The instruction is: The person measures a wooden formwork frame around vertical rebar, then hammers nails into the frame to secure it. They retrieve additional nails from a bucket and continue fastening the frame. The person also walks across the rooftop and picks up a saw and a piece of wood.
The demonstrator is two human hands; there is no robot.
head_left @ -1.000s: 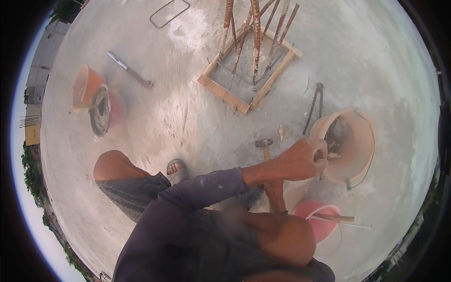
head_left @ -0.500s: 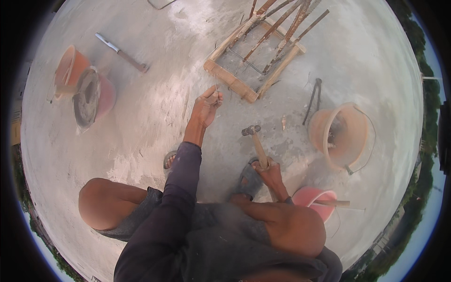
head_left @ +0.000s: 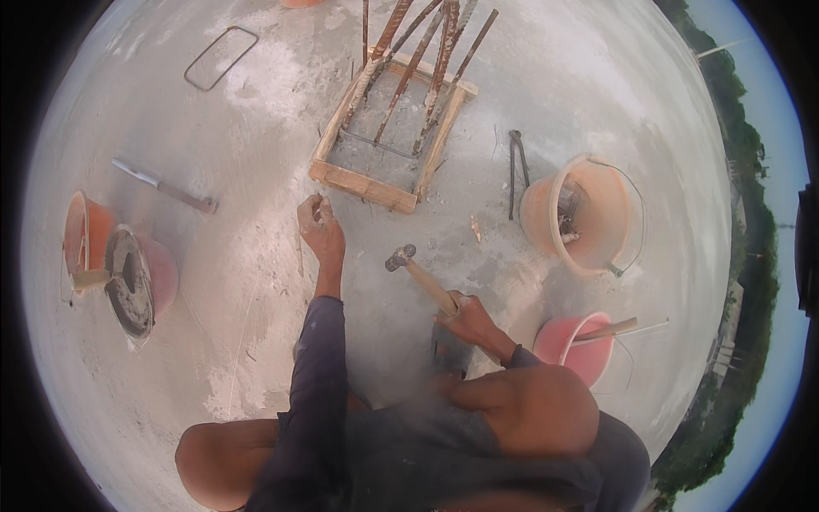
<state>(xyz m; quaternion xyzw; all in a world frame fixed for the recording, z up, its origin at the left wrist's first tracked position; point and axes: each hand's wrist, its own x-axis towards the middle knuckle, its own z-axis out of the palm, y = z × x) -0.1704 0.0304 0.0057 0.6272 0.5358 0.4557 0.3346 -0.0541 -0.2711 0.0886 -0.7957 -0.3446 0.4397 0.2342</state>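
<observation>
My left hand (head_left: 320, 226) reaches forward over the concrete, its fingers pinched on a small thin thing that looks like a nail. It hovers just short of the near left corner of a wooden frame (head_left: 365, 184). Several rusty steel bars (head_left: 415, 60) stand up out of the frame. My right hand (head_left: 469, 320) grips the wooden handle of a hammer (head_left: 418, 273). The hammer's head points toward the frame and is held low, right of my left hand.
Pincers (head_left: 515, 166) lie right of the frame. An orange bucket (head_left: 589, 213) lies tipped at the right, and a pink bucket (head_left: 580, 346) with a stick sits near my knee. Two more buckets (head_left: 94, 247) stand at the left. A long tool (head_left: 166, 188) and a wire loop (head_left: 220, 55) lie beyond.
My left hand came out of the orange bucket at the right and swung left to the frame's near corner. The hammer stayed in my right hand.
</observation>
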